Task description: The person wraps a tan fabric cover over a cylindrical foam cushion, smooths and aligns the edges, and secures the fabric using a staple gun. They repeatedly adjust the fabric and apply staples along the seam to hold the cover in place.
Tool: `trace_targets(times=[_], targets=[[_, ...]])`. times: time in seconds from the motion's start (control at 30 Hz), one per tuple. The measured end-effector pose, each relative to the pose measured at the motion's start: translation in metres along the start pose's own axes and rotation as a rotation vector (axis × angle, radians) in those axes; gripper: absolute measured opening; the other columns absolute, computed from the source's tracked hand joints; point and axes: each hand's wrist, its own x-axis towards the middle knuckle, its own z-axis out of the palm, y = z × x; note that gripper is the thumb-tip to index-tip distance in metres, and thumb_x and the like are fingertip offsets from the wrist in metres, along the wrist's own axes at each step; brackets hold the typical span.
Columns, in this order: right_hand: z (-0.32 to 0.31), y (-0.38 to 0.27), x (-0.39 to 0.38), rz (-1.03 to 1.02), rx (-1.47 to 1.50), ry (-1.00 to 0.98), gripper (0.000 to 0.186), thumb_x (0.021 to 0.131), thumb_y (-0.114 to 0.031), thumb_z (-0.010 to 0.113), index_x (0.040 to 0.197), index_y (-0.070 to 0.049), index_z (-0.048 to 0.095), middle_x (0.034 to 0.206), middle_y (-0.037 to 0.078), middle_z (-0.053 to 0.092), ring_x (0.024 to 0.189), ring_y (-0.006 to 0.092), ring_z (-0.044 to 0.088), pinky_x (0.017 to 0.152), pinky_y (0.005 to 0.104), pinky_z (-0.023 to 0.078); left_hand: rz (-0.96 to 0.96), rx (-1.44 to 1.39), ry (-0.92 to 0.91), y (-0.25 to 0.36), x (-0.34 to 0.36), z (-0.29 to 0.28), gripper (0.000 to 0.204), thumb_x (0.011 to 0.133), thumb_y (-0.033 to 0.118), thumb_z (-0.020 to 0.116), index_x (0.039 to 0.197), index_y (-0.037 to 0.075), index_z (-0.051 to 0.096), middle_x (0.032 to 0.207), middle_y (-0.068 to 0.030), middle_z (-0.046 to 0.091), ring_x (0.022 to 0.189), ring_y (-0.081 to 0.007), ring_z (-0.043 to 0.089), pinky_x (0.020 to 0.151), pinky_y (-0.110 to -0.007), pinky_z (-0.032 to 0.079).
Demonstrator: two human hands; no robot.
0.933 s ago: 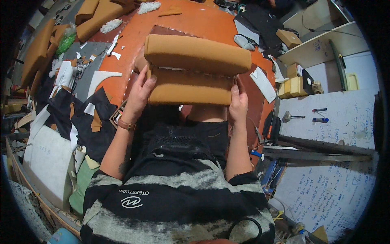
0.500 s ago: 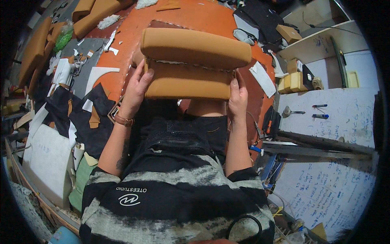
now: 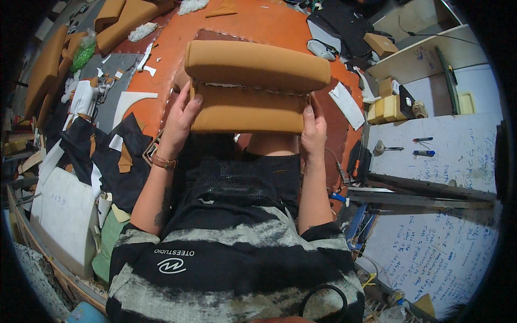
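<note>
A tan upholstered cushion (image 3: 253,114) is held up over my lap, with a padded roll along its far side. Between roll and flat part runs a seam where some white filling or lining shows. My left hand (image 3: 183,113) is closed on the left end, thumb on top and fingers along the side. At the right end, my right hand (image 3: 313,126) grips the edge the same way, its fingers partly hidden behind the cushion. The cushion's underside is out of sight.
Beneath lies an orange-red sheet (image 3: 161,54) with stitched edges. More tan cushions (image 3: 126,32) and black fabric pieces (image 3: 121,161) are at the left. To the right, a white board with writing (image 3: 447,151) carries pens, beside yellow foam blocks (image 3: 388,110) and an orange-handled screwdriver (image 3: 356,168).
The cushion and both hands have shifted very slightly to the left and nearer to me. The grip stays the same.
</note>
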Motion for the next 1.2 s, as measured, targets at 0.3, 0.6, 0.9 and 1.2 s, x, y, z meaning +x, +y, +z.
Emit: trace_targets(times=[0.3, 0.6, 0.9, 1.2], targets=[[0.003, -0.003, 0.000, -0.002, 0.029, -0.012, 0.064, 0.116, -0.036, 0.056, 0.161, 0.009, 0.044, 0.162, 0.021, 0.053, 0.150, 0.0273, 0.050, 0.124, 0.0383, 0.037, -0.014, 0.008, 0.016, 0.001, -0.001, 0.001, 0.072, 0.113, 0.038, 0.061, 0.170, 0.001, 0.034, 0.159, -0.0119, 0.054, 0.145, -0.0197, 0.052, 0.121, -0.035, 0.042], [-0.002, 0.003, 0.002, -0.004, 0.058, 0.001, 0.056, 0.114, -0.033, 0.059, 0.155, 0.005, 0.053, 0.156, 0.014, 0.058, 0.147, 0.0251, 0.051, 0.124, 0.0383, 0.036, -0.010, 0.032, 0.015, 0.004, 0.000, 0.002, 0.075, 0.112, 0.041, 0.062, 0.169, 0.000, 0.034, 0.159, -0.0125, 0.054, 0.145, -0.0199, 0.052, 0.121, -0.034, 0.042], [0.000, -0.001, 0.002, -0.012, 0.003, -0.001, 0.062, 0.115, -0.036, 0.058, 0.158, 0.007, 0.049, 0.155, 0.017, 0.059, 0.142, 0.0246, 0.056, 0.121, 0.0367, 0.040, -0.029, 0.011, 0.013, 0.001, -0.001, 0.001, 0.075, 0.113, 0.041, 0.061, 0.169, 0.000, 0.034, 0.158, -0.0128, 0.054, 0.144, -0.0203, 0.052, 0.120, -0.034, 0.043], [0.002, -0.003, 0.000, 0.022, 0.045, -0.001, 0.063, 0.115, -0.035, 0.058, 0.159, 0.008, 0.047, 0.156, 0.018, 0.059, 0.143, 0.0247, 0.055, 0.121, 0.0367, 0.040, -0.015, 0.022, 0.018, 0.003, -0.002, 0.002, 0.074, 0.113, 0.040, 0.061, 0.169, 0.000, 0.034, 0.158, -0.0125, 0.054, 0.144, -0.0202, 0.053, 0.119, -0.035, 0.043]])
